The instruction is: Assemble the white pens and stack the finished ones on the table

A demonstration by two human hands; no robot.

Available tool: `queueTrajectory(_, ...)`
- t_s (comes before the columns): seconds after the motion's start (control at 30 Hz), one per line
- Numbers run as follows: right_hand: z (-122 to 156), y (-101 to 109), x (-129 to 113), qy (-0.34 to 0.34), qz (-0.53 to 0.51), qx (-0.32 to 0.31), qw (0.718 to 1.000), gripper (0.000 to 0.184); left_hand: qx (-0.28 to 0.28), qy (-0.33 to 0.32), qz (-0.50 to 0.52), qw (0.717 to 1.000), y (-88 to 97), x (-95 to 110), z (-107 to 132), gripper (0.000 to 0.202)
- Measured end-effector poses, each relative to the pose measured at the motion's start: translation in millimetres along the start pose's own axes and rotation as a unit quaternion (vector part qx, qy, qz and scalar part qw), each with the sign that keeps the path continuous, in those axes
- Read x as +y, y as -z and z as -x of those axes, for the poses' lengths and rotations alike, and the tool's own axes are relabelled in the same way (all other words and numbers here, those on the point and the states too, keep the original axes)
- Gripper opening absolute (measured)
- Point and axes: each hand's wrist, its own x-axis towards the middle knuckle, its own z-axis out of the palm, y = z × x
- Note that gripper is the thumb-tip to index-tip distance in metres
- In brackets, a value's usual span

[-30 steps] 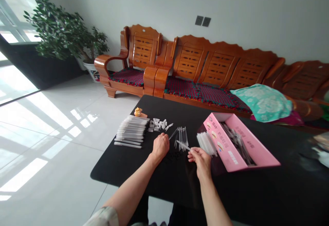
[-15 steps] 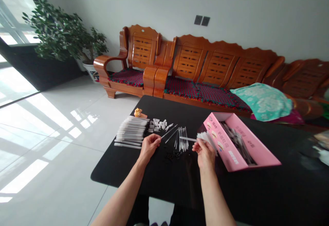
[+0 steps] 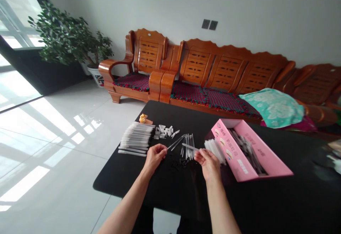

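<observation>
Refill (image 3: 174,143) juts from left hand (image 3: 155,156), barrel (image 3: 190,147) from right hand (image 3: 209,162) — fingers pinching both.

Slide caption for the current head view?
Left hand pinching a slim pen refill, right hand a translucent pen barrel, over a black table with a pink box.

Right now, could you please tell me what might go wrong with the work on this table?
Loose black pieces lie between the left hand and right hand, so either might scatter them. The white tube in the right hand appears over the bunched thin rods, so lowering it could disturb them. The slim rod pinched in the left hand may slip.
</observation>
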Motion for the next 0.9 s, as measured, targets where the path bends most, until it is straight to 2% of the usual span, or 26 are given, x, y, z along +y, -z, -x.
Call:
queueTrajectory(0.13, 5, 0, 16, -0.091, -0.056, 0.005, 0.994, 0.025, 0.006, 0.003, 0.0, 1.0, -3.9, -1, 0, 0.027)
queueTrajectory(0.2, 5, 2, 23, -0.135, -0.095, 0.034, 0.986, 0.016, 0.009, 0.005, -0.001, 1.0, -5.5, -1, 1, 0.028)
queueTrajectory(0.3, 2, 7, 24, -0.133, -0.167, 0.084, 0.973, 0.011, 0.009, 0.01, 0.006, 1.0, -6.4, 0, 2, 0.029)
queueTrajectory(0.4, -1, 8, 18, -0.132, -0.168, 0.043, 0.976, 0.012, -0.01, 0.012, 0.012, 1.0, -5.8, 1, 4, 0.029)
queueTrajectory(0.47, -3, 3, 12, -0.121, -0.152, -0.001, 0.981, 0.018, -0.024, 0.012, 0.01, 1.0, -4.8, 1, 5, 0.029)
queueTrajectory(0.53, -7, -4, 7, -0.095, -0.132, -0.015, 0.987, 0.018, -0.04, 0.013, 0.006, 0.999, -3.4, 2, 6, 0.029)
queueTrajectory(0.73, -28, -24, -7, 0.042, -0.081, 0.007, 0.996, 0.025, -0.077, 0.006, -0.007, 0.997, 1.7, 6, 9, 0.029)
queueTrajectory(0.9, -35, -31, -10, 0.059, -0.061, 0.008, 0.996, 0.028, -0.085, 0.0, -0.014, 0.996, 1.0, 8, 9, 0.03)
